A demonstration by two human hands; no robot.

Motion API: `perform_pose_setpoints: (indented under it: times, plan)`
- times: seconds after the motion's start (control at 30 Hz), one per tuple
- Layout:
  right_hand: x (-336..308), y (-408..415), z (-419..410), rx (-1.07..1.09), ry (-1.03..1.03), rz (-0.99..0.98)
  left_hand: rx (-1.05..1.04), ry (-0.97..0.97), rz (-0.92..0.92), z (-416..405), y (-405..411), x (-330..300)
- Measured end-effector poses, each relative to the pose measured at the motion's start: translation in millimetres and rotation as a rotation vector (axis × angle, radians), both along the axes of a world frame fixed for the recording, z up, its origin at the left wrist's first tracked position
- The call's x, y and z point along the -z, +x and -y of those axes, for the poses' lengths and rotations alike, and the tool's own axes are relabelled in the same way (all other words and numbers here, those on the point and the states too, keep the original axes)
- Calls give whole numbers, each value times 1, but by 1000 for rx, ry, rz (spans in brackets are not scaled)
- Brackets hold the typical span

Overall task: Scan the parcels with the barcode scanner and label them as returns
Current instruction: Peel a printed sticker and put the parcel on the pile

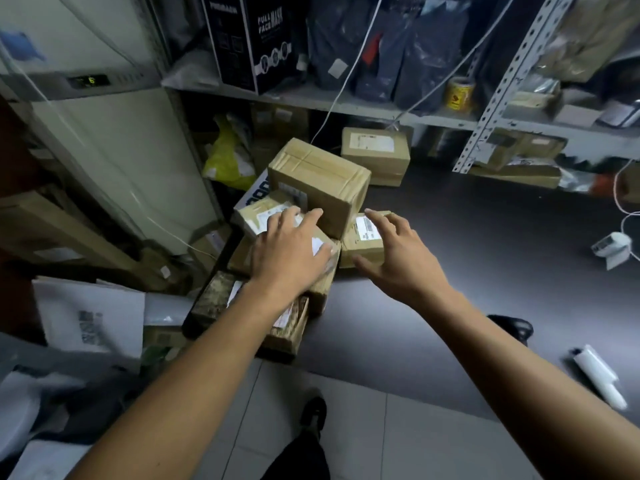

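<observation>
Person, head-camera view, catalogue of visible parts:
- Left hand (289, 252): bare, no glove, ring or watch in sight
- Right hand (403, 256): bare, likewise unadorned
- Fingers (313, 214): uncovered, nails short as far as can be told
- Forearms: both bare from wrist to frame edge; no sleeve visible
- Lower body: dark trousers (298, 459), black shoe (313, 414), detail blurred
</observation>
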State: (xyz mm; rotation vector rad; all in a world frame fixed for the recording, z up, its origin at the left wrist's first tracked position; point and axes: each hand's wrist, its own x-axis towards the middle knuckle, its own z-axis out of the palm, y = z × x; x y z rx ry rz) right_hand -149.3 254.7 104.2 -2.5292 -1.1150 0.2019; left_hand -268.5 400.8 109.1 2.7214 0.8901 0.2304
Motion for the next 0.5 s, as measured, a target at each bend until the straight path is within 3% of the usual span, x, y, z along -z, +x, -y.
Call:
perform_pose_setpoints:
  times: [0.27, 0.5]
  plan:
    - [9, 75, -82, 11, -83, 6, 97, -14, -64, -63, 60, 15]
    - [26, 112, -114, -78, -113, -112, 116, -25, -88, -80, 74, 23]
